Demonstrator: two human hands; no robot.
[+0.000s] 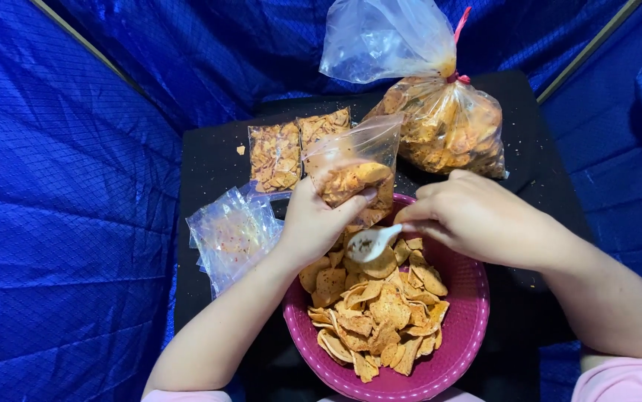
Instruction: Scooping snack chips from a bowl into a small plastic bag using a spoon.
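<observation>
We were partway through filling a small bag [350, 160] with chips. Our left hand [319, 219] was clenched around that bag, fingers wrapped on its lower half and the thumb pressed against its front, holding it upright just above the far rim of the pink bowl [464, 339]. The bag already held a clump of chips at the bottom, level with our fingertips. Our right hand [477, 216] pinched the handle of a white spoon [371, 242], whose scoop lay just below the left thumb and looked empty.

The next move, as we judged it, called for dipping the spoon into the chips [377, 313] beneath our fingers, lifting a load, and tipping it through the bag's open mouth above the left knuckles while that hand kept the mouth wide.

We counted one bowl, one spoon and one bag in hand. Two filled packets [295, 149] lay beyond the left fingers, side by side. One big tied sack [447, 123] of chips sat beyond the right hand. A stack of empty bags [231, 234] lay to the left of our left wrist; how many, we could not tell.
</observation>
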